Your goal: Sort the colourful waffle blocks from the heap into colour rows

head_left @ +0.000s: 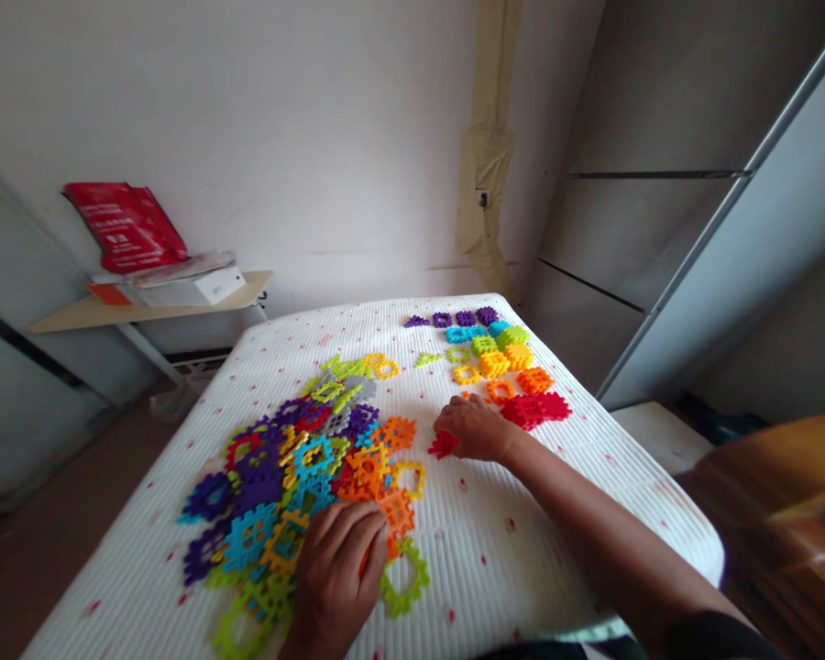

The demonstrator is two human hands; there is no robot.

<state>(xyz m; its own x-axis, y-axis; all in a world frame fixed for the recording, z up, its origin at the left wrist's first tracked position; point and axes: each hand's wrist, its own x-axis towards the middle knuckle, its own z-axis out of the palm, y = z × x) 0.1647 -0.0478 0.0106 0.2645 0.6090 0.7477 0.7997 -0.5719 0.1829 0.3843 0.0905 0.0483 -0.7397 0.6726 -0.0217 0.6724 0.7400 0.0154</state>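
A large pile of toothed plastic building tiles (258, 486) in mixed colours spreads over the left part of the covered table. At the near edge of this pile is my left hand (336, 568), fingers curled closed; an orange toothed tile (366, 555) shows between thumb and fingers, mostly hidden. My right hand (473, 427) reaches across to the middle, its fingers closed down on a red toothed tile (443, 445) at the table surface. Just right of it lies a group of red tiles (536, 410). A green hollow tile (405, 577) lies beside my left hand.
Colour-grouped rows stand at the far right: purple (466, 318), blue (464, 335), green (485, 346), yellow (493, 364) and orange (534, 379). A side shelf (179, 312) holds a red bag (124, 225) and a white box (213, 286). A grey cabinet (632, 229) borders the right.
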